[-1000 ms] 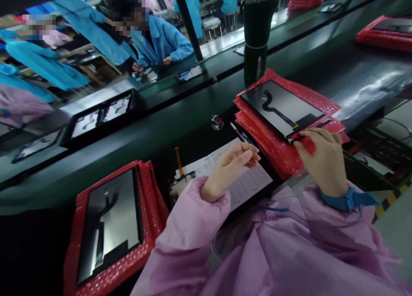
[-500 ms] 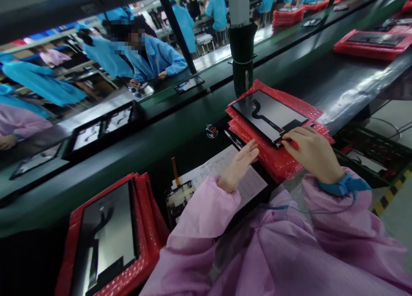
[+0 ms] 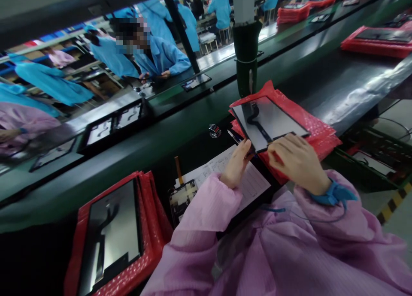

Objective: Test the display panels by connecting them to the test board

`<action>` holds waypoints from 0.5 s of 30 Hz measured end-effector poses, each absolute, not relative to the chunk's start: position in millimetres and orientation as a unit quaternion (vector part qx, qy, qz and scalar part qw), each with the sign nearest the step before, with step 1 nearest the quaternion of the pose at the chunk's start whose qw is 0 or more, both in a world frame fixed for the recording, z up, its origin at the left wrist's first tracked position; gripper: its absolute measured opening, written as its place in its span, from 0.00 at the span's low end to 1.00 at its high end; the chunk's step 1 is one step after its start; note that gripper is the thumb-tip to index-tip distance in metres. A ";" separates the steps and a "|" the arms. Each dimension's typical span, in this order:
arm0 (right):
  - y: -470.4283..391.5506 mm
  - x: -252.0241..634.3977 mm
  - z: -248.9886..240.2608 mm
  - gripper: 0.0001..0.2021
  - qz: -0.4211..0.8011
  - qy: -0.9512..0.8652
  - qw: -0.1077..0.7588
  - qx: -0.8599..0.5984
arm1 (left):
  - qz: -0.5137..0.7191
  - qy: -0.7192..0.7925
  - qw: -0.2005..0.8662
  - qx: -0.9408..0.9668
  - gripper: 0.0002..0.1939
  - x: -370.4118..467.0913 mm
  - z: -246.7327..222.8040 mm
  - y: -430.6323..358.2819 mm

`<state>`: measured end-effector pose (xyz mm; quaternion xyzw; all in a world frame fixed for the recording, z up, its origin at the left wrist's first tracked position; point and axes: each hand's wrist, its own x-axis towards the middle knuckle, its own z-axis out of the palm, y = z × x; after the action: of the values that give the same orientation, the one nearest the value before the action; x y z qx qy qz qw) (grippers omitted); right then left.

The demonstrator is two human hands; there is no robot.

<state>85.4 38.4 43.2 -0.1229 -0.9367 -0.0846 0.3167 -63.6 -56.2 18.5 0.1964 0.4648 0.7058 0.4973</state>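
Observation:
A flat display panel (image 3: pixel 281 118) with a silvery back and a black ribbon cable (image 3: pixel 263 131) lies over a stack of red bubble-wrap bags (image 3: pixel 317 120). At its near left corner, my left hand (image 3: pixel 236 162) grips the edge between thumb and fingers. My right hand (image 3: pixel 298 162), curled with its fingertips pinched, holds the panel's near edge beside the cable's end; the hand covers that part. A blue wrist strap (image 3: pixel 331 194) circles my right wrist. Under my left forearm lie a printed sheet (image 3: pixel 254 184) and an opened device with exposed circuitry (image 3: pixel 183 199).
Another panel (image 3: pixel 117 227) rests on red bags at lower left. A pen (image 3: pixel 234 136) and a small shiny round object (image 3: pixel 215 131) lie beyond the sheet. A wrapped post (image 3: pixel 246 55) rises behind the stack. A green crate (image 3: pixel 370 158) stands at right. Co-workers sit across the line.
My left hand has closed from flat, extended fingers onto the panel's corner. My right hand has slid left along the near edge. The panel has shifted slightly towards me and to the left on the bags.

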 end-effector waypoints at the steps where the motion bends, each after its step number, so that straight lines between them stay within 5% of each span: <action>1: 29.2 81.3 40.9 0.11 -0.089 -0.939 0.321 -0.088 | 0.716 0.457 0.498 0.176 0.10 -64.6 18.2 -55.0; 8: -4.1 81.9 23.3 0.03 -0.017 -0.925 0.380 -0.017 | 0.735 0.493 0.459 0.085 0.10 -73.8 12.7 -59.2; 15: -15.3 108.9 33.0 0.10 0.205 -0.862 0.438 -0.152 | 0.759 0.562 0.326 0.040 0.14 -90.4 30.3 -129.1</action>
<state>108.9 -15.3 33.0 -0.1517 -0.8618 0.2051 0.4385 -90.4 -129.1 30.3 0.0404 0.5624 0.7588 0.3261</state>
